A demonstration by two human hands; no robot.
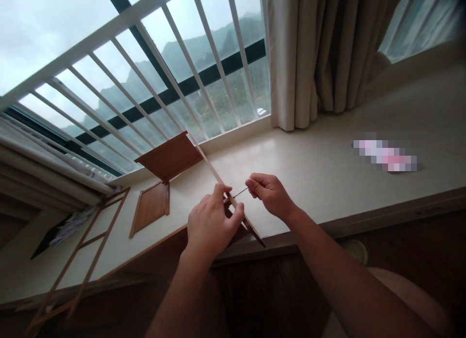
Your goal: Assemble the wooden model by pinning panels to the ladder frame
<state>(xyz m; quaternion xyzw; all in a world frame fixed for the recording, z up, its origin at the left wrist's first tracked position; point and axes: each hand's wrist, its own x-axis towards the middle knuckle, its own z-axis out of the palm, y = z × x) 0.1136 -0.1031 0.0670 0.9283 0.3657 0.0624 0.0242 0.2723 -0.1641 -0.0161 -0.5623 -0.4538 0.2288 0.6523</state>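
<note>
In the middle, my left hand [211,219] is closed round a narrow wooden strip [251,226], thumb on the near side and fingers on the far side. The strip runs along the edge of a brown wooden piece, partly hidden under that hand. My right hand [267,192] pinches a thin dark metal rod [240,192] that looks like a hex key. Its tip meets the strip's edge beside my left thumb and index finger. Whether a screw sits at the tip is too small to tell.
A brown panel [171,156] leans near the window railing [156,61], and a smaller one [151,207] lies on the pale ledge [302,173]. At left is a ladder-like wooden frame [92,238]. A blurred pink-white object [386,156] lies right, near the curtain [309,52].
</note>
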